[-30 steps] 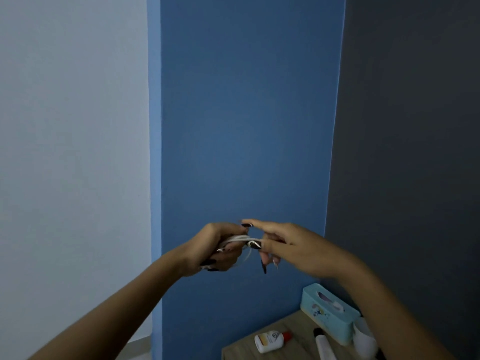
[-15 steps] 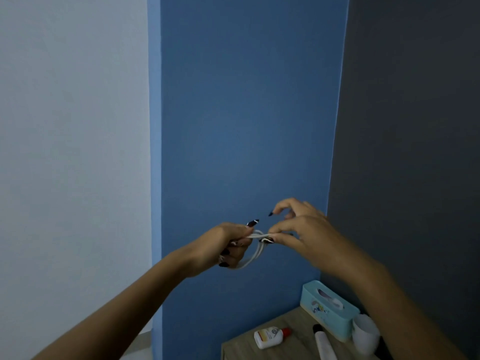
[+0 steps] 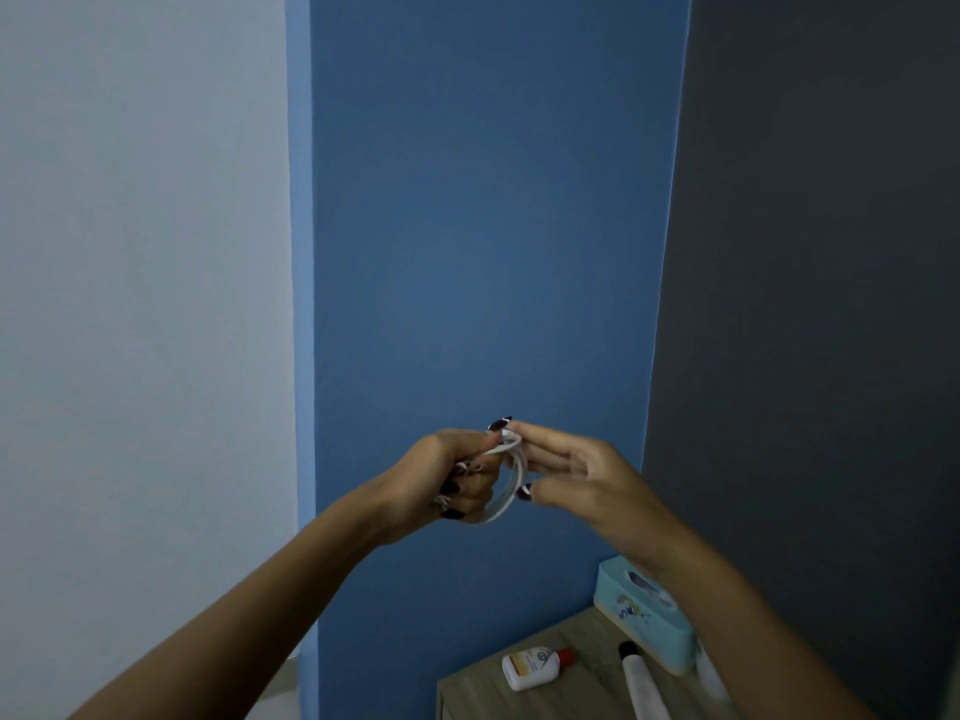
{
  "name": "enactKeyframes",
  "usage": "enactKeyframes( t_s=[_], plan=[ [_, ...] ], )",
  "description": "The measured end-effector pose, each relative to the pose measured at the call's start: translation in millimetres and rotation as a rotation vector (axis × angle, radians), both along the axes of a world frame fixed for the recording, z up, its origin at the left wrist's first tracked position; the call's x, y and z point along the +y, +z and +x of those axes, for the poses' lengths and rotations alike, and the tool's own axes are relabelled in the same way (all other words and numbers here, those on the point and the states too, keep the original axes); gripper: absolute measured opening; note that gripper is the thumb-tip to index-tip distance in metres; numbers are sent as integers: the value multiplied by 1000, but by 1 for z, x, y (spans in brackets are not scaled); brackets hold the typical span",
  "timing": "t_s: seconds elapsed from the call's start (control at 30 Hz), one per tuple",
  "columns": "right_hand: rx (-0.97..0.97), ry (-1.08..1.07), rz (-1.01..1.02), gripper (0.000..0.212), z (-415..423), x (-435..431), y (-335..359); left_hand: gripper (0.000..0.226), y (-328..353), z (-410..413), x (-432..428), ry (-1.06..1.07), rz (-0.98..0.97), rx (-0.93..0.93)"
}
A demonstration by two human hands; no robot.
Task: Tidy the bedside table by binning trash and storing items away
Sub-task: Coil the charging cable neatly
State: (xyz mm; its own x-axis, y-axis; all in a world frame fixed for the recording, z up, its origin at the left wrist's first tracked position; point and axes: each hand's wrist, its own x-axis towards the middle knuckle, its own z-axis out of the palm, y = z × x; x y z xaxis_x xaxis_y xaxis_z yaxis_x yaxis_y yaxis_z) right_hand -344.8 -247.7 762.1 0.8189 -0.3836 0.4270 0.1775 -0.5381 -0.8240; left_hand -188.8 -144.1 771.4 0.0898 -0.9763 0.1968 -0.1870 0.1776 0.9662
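Observation:
Both my hands are raised in front of the blue wall, well above the bedside table [image 3: 571,688]. My left hand [image 3: 452,478] grips a coiled white cable [image 3: 511,485], its fingers curled round the loops. My right hand [image 3: 569,472] pinches the same coil from the right, with a fingertip at the top of the loop and the thumb at its lower side. Part of the cable is hidden inside my left fist.
On the wooden table at the lower right lie a small white bottle with a red cap [image 3: 535,666], a white tube with a black cap [image 3: 641,683] and a light blue tissue box [image 3: 641,613]. A dark grey wall stands to the right, a pale wall to the left.
My right hand's raised fingers have come down onto the coil, and the cable loops now hang in a rounder coil between both hands. Both hands have stayed in about the same place.

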Motion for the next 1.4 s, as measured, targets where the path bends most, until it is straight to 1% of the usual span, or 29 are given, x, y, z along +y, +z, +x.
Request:
enactKeyframes(
  t_s=[0.03, 0.1, 0.17, 0.23, 0.3, 0.33, 0.4, 0.47, 0.5, 0.53, 0.57, 0.63, 0.7, 0.73, 0.77, 0.8, 0.83, 0.87, 0.97, 1.03, 1.13, 1.27, 1.4],
  plan=[
    [-11, -41, -26, 52, 3, 2, -3, 42, 0, -2, 0, 11, -7, -33],
    [-53, -137, -54, 41, 10, 2, -9, 40, -2, -5, -1, 54, -41, -148],
    [-105, -153, 31, 27, 13, 2, -13, 41, -3, -9, -1, 136, -105, -312],
    [-125, -153, 114, 17, 14, 1, -17, 49, -2, -13, -2, 258, -198, -522],
    [-87, -179, 110, 11, 14, 0, -18, 54, 0, -13, -4, 382, -311, -705],
    [-52, -154, 130, 12, 13, -1, -18, 54, 1, -10, -5, 430, -363, -737],
    [-4, -16, 260, 16, 12, 1, -17, 50, 2, -3, -7, 492, -437, -739],
    [-4, 155, 449, 19, 10, 2, -16, 39, 1, 0, -11, 501, -466, -725],
    [-4, 231, 526, 26, 10, 4, -16, 35, 0, 0, -12, 496, -470, -715],
    [6, 274, 560, 36, 9, 6, -15, 35, -1, 0, -15, 495, -472, -708],
    [22, 267, 541, 41, 10, 8, -16, 38, -2, -1, -16, 497, -474, -705],
    [38, 115, 406, 31, 12, 12, -17, 47, -2, 0, -17, 495, -475, -705],
    [6, -80, 262, 17, 13, 11, -17, 53, -1, 0, -18, 497, -461, -700],
    [-22, -145, 216, 13, 12, 8, -17, 55, -1, 1, -18, 511, -443, -693],
    [-46, -176, 188, 13, 9, 5, -17, 57, -2, 1, -18, 526, -417, -675],
    [-62, -195, 173, 18, 7, 2, -17, 58, -3, 2, -18, 535, -385, -641],
    [-73, -211, 163, 23, 5, 0, -18, 59, -4, 3, -18, 529, -354, -591],
    [-89, -223, 155, 24, 4, -1, -18, 60, -6, 3, -18, 510, -330, -531],
    [-157, -276, 181, 11, 1, -3, -19, 65, -9, 0, -20, 443, -298, -396],
    [-188, -332, 223, 9, -1, -6, -20, 56, -11, -2, -22, 409, -297, -328],
    [-211, -397, 267, 10, -8, -12, -21, 31, -19, -4, -28, 354, -304, -239],
    [-223, -444, 286, 11, -17, -22, -22, 23, -29, -9, -38, 331, -345, -198],
    [-231, -477, 296, 12, -30, -32, -33, 21, -38, -22, -52, 330, -352, -228]
  ],
)
